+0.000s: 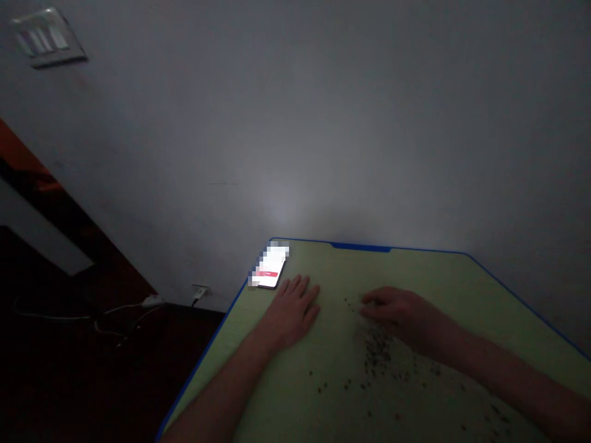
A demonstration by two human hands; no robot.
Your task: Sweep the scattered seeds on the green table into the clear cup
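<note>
My left hand (293, 312) lies flat, palm down, on the pale green tabletop (337, 406), its fingers spread. Just beyond its fingertips rests a phone (272, 264) with a lit screen. Over the middle of the table, my right hand (390, 311) is curled, with thumb and forefinger tips close together as in a pinch. Whatever may be between them is too small and dark to make out. Many small dark seed-like bits (378, 354) lie in a loose heap just below this hand. More are scattered toward the near side, and a few lie by the fingertips.
Blue edging (360, 247) borders the table, which stands against a grey wall (369, 123). At the left are a plug in a wall socket (199, 292), white cables (111, 312) and a dark floor. A switch panel (48, 38) is high on the wall. The room is dim.
</note>
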